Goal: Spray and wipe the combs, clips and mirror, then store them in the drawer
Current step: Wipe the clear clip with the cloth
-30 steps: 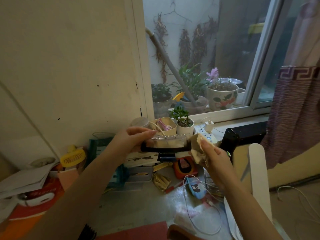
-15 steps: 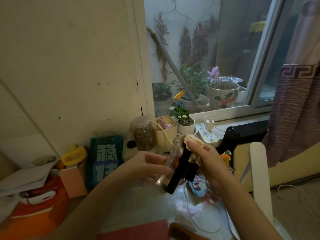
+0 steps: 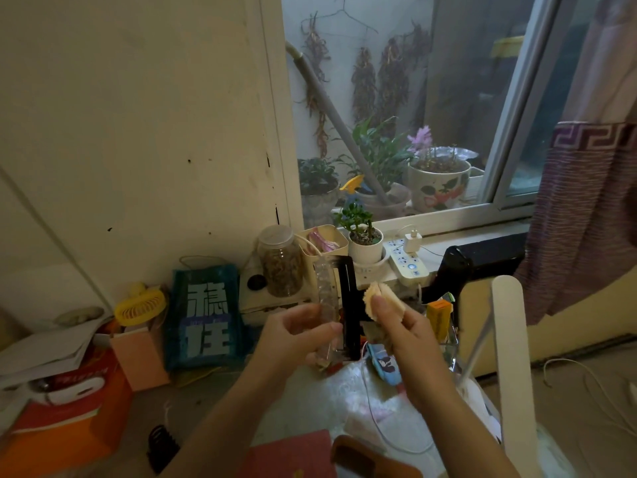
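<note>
Gripping upright black comb [image 3: 345, 305] low with left hand [image 3: 296, 336]; right hand [image 3: 406, 331] pinches cloth [image 3: 379, 301] above. Risk: wiping pressure levers comb loose.

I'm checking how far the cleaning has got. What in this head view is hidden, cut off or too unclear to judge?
- Black comb: its lower end is hidden behind the left hand.
- Clear item beside it: too see-through to identify.
- Cloth: mostly covered by the right hand.
- Brown object: cut off by the bottom edge.
- Drawer and mirror: not visible.
</note>
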The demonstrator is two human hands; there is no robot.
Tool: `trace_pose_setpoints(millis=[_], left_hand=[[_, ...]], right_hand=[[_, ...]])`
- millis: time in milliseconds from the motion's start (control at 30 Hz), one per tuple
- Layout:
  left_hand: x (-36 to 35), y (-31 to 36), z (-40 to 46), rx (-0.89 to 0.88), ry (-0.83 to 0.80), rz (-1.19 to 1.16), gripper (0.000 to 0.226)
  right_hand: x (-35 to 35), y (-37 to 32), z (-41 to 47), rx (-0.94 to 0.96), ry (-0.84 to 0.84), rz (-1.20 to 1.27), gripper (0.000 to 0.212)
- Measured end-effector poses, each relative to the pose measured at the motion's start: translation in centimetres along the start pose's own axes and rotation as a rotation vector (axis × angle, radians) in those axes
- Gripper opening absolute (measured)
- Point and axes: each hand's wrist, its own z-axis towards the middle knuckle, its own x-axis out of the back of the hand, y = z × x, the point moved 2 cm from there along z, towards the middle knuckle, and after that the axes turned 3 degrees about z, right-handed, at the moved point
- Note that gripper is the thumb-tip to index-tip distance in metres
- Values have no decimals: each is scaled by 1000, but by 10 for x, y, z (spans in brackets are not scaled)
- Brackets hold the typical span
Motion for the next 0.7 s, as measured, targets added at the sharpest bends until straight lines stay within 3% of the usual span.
trace_pose_setpoints(millis=[100, 167, 367, 600, 700], left_hand=[[-6, -4, -5, -42, 49, 23, 32], [-9, -5, -9, -85, 58, 32, 23], [-14, -7, -17, -201, 78, 52, 26], [-11, -10, -9, -110, 101, -110, 23], [-8, -14, -8, -39, 45, -183, 43]], right_hand=[[-4, 5, -4, 7, 38, 5, 35], [-4, 6, -5, 34, 64, 16, 24], [-3, 6, -10, 104, 105, -26, 23], [-3, 19, -24, 72, 100, -16, 11], [5, 27, -23, -11, 157, 64, 12]])
